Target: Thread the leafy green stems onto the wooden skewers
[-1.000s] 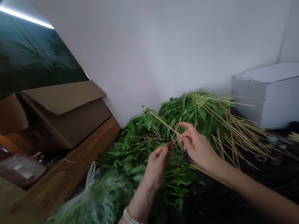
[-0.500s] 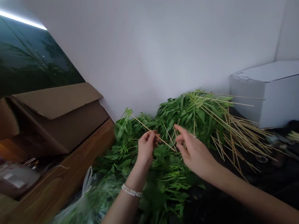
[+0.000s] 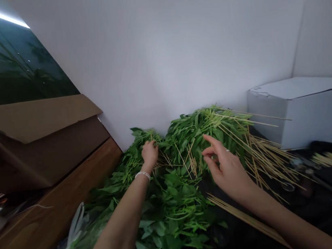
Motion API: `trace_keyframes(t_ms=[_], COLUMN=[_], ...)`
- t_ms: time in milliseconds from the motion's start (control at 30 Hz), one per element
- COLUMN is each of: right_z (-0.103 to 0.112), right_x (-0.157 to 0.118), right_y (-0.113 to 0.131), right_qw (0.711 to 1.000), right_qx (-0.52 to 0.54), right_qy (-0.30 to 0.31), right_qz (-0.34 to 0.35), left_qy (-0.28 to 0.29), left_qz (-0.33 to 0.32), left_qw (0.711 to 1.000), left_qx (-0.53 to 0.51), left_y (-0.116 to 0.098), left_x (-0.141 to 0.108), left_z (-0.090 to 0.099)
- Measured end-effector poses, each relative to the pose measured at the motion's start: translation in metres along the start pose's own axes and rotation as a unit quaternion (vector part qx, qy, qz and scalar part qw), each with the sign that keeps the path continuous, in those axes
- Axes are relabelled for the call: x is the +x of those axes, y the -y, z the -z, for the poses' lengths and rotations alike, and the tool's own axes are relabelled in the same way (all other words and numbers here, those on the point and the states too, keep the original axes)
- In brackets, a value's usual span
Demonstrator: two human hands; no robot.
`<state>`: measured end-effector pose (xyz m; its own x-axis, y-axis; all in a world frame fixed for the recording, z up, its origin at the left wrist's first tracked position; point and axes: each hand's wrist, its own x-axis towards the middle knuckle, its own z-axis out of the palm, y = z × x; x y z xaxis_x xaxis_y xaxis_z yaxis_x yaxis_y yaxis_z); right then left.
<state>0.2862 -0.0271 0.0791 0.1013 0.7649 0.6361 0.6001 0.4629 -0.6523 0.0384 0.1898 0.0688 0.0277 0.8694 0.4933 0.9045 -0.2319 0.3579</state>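
head view: left hand at far edge of greens.

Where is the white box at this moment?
The white box is on the right side of the head view, near the wall, just right of the leafy heap and its sticks.

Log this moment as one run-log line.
left hand: at rear greens, grip unclear | right hand: open, near piled greens and sticks | white box: far right
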Motion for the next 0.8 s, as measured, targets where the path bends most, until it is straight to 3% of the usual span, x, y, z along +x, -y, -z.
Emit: trace_keyframes(t_ms=[200,333,567,800], right_z=[0.005,0.01,0.007,0.004], right_x=[0.005,0.007,0.008,0.008], right_y=[-0.006,-0.004,-0.011,-0.014], right_qw=[1.0,0.999,1.0,0.999], right_qx=[-0.017,-0.021,-0.02,-0.032], right_qy=[-0.013,-0.018,-0.011,-0.001], right_qz=[-0.005,-0.017,-0.012,-0.002], left_qy=[0.084,0.096,0.081,-0.082], left_qz=[-0.175,-0.226,-0.264,-0.173], left_qw=[0.976,0.959,0.955,0.981], left_qx=[0.1,0.14,0.107,-0.014], left_y=[-0.036,-0.037,-0.035,-0.05], left_x=[-0.003,0.001,0.013,0.02], left_z=[-0.053,-0.063,-0.043,0.013])
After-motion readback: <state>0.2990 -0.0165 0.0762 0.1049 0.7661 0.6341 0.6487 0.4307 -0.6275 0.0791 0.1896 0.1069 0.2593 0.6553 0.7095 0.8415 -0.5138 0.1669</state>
